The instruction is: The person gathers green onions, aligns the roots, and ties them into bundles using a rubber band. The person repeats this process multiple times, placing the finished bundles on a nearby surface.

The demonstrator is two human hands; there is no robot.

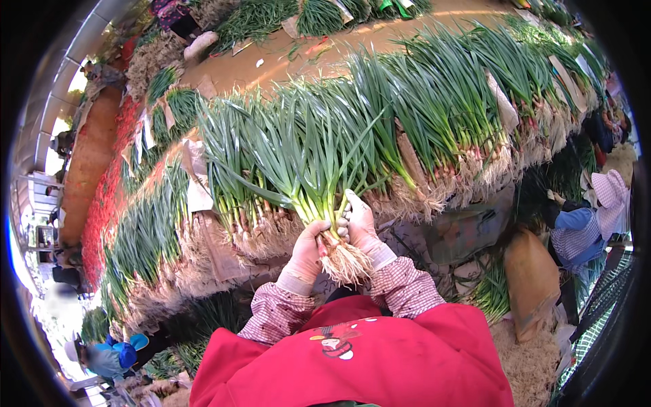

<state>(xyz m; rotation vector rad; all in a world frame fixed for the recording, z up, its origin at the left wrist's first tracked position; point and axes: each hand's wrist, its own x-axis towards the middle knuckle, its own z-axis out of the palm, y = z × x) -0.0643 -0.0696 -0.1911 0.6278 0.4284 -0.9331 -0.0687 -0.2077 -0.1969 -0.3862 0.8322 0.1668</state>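
In front of my red apron (pixel 356 366) I hold a bunch of green garlic (pixel 310 203) with both hands. Its leaves fan out away from me, while the pale roots (pixel 347 262) hang towards my body. My gloved left hand (pixel 305 252) grips the stems from the left, thumb on top, just above the roots. On the other side, my gloved right hand (pixel 361 224) closes around the same stems, its thumb pointing up along them. The palms' inner sides are hidden. Just beyond lies a long row of similar garlic plants (pixel 285 137), roots facing me.
Cardboard pieces (pixel 218 249) and a white sheet (pixel 197 180) divide the row. A co-worker in a pink hat (pixel 610 196) is at right; another in blue (pixel 114 358) is lower left. A brown sack-like sheet (pixel 531 282) stands right of me, above loose roots (pixel 526 361).
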